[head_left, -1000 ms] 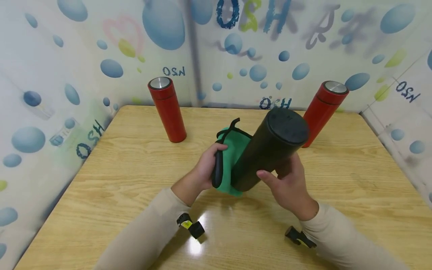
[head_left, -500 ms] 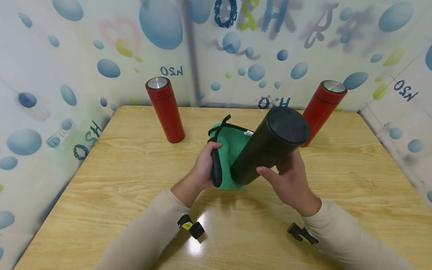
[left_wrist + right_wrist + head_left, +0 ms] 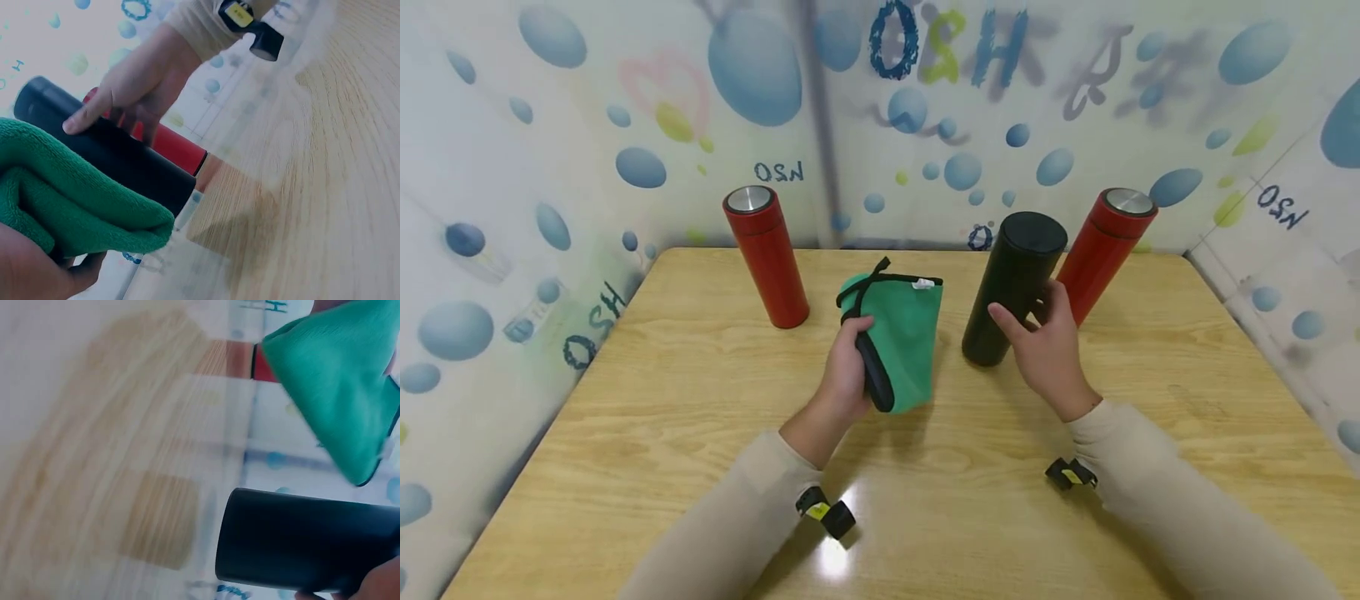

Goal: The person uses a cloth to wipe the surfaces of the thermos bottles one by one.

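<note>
My left hand (image 3: 847,367) grips a folded green towel (image 3: 910,342) with black edging, a black loop and a small white tag. In the left wrist view the towel (image 3: 81,194) looks thick and fluffy. To its right, my right hand (image 3: 1045,346) holds a plain black flask (image 3: 1011,287) by its side, thumb on the near face. The flask leans to the right and is apart from the towel. Its lower end (image 3: 250,534) hangs above the table in the right wrist view. The far fingers are partly hidden behind the flask.
Two red thermos flasks with silver lids stand on the wooden table (image 3: 700,433): one at the back left (image 3: 767,258), another (image 3: 1108,242) right behind the black flask. A patterned wall (image 3: 865,125) borders the table's back. Each wrist carries a small black camera.
The black flask has moved away from the towel, farther off toward the table's back, with my right hand. My left hand has turned the towel slightly and shifted left.
</note>
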`<action>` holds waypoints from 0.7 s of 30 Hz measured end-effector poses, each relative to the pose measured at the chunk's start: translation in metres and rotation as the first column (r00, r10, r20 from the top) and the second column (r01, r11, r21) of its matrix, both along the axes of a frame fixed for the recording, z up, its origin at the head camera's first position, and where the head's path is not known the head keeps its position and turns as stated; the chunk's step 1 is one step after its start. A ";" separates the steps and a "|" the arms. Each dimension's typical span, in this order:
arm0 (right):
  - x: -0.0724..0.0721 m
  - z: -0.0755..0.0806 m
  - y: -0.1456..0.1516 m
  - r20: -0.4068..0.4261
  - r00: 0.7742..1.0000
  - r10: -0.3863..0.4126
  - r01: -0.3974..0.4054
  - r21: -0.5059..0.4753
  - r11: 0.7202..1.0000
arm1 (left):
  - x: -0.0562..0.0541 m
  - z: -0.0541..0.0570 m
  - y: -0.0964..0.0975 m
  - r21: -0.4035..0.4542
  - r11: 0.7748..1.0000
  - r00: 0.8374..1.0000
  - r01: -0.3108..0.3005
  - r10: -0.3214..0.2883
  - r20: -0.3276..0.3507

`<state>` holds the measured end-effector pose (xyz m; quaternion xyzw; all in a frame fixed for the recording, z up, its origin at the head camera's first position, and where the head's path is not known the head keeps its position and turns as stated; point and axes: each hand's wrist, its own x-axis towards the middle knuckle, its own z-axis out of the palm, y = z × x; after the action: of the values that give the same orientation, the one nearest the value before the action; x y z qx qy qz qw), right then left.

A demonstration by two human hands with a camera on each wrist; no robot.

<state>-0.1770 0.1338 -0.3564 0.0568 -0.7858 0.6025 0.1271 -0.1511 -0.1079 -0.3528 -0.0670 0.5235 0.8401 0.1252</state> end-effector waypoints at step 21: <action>-0.044 -0.009 0.015 0.051 0.994 -0.100 0.095 0.083 0.992 | 0.002 -0.001 0.000 0.018 1.000 0.998 0.022 -0.021 -0.065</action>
<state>-0.2207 0.1492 -0.3652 0.0069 -0.8146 0.5647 0.1325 -0.1491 -0.1079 -0.3539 -0.0326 0.5200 0.8454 0.1178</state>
